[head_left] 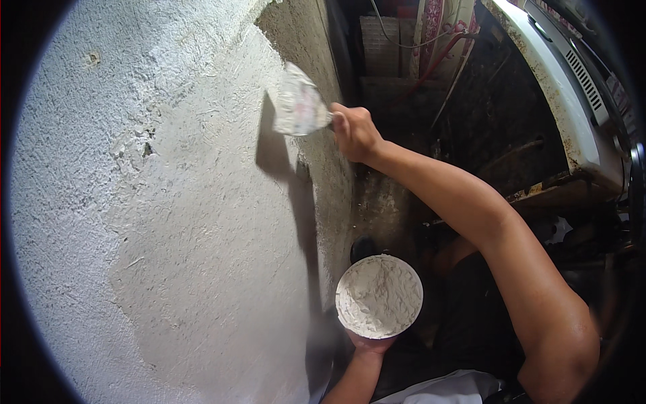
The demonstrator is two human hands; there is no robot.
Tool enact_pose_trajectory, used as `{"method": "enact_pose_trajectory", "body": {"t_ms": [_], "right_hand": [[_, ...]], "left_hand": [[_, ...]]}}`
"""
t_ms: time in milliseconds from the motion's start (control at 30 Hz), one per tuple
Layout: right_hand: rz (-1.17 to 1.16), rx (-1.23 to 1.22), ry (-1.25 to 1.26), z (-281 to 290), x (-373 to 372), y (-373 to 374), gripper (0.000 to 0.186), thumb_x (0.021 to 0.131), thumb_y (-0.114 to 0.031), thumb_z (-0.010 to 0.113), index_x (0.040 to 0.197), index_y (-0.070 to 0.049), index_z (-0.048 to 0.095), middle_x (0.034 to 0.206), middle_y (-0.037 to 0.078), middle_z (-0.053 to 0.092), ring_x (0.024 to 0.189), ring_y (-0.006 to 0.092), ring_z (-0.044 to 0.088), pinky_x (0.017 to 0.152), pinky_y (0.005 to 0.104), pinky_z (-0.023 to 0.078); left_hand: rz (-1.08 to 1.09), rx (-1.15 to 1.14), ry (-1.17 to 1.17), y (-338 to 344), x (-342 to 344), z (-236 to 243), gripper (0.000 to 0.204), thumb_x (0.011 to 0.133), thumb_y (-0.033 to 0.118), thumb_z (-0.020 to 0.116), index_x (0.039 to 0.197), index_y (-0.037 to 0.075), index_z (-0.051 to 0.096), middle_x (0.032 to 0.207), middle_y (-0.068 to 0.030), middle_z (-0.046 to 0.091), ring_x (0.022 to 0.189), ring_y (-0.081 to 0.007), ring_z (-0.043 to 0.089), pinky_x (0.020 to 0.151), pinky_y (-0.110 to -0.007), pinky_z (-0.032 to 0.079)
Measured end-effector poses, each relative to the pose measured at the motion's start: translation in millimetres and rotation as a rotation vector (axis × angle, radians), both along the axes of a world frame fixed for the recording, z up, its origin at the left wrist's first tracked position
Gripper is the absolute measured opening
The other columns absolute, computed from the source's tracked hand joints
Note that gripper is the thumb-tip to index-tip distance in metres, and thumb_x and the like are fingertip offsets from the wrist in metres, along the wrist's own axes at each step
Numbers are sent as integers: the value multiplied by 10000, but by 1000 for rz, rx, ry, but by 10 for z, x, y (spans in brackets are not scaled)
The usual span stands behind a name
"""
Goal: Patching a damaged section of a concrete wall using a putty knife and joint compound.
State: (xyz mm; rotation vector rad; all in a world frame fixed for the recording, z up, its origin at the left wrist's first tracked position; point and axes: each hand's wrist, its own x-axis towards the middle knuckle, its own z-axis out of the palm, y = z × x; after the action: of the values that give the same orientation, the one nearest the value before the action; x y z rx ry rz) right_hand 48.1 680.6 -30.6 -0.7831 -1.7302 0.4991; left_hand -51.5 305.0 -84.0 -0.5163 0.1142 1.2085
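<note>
My right hand (356, 133) grips the handle of a wide putty knife (300, 104), its fingers closed. The blade is smeared with off-white paste, slightly blurred, and held up at the wall's edge, where it casts a shadow. I cannot tell whether the blade touches the surface. Low in the middle, my left hand (372, 344) supports a round white tub (420, 296) from beneath, most of its fingers hidden by it. Thick off-white filler (380, 296) fills the tub, its top lumpy and scooped. Left of both hands spreads the wall (202, 222), with a smooth beige skimmed patch.
Rough bluish-white plaster (60, 202) surrounds the patch, with a small chipped hole (148, 149). Bare grey-brown plaster (330, 168) runs along the wall's corner. To the right stands a rusty white appliance (562, 87), with a red hose (441, 60) behind it.
</note>
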Motion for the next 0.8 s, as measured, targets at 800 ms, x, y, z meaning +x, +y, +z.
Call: {"method": "enact_pose_trajectory", "body": {"t_ms": [800], "right_hand": [[-10,111,-5,-28,-205,321,442,1096,-353,388,821,-34,522,683,263,544,684,501,580,611,535,454]], "left_hand": [[-10,207,462,-20,65,-10,863,934,731,398,1601,188,333,1650,-95,324,1509,-343,327,1226,-569,281]]}}
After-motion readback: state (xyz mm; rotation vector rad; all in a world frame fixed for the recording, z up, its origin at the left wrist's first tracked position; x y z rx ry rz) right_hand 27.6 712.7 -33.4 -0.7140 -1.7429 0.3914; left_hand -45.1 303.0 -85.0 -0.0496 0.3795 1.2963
